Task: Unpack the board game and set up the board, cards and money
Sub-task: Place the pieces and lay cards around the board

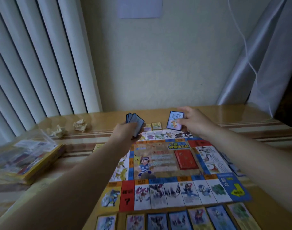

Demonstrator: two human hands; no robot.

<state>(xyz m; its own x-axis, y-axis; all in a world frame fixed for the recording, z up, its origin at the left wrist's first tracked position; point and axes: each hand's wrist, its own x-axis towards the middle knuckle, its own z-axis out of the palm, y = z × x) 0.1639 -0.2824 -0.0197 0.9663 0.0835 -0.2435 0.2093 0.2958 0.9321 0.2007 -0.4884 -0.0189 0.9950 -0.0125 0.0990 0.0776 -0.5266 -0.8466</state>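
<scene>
Head view: my left hand is curled round a small fan of property cards, held upright over the far left corner of the game board. My right hand pinches one blue-bordered card between thumb and fingers, tilted up, its long axis running away from me. It hangs just past the board's far edge, right of two yellow cards lying on the table. I judge the free spot lies beneath it, so the right hand is nearer; a row of cards lines the near edge
</scene>
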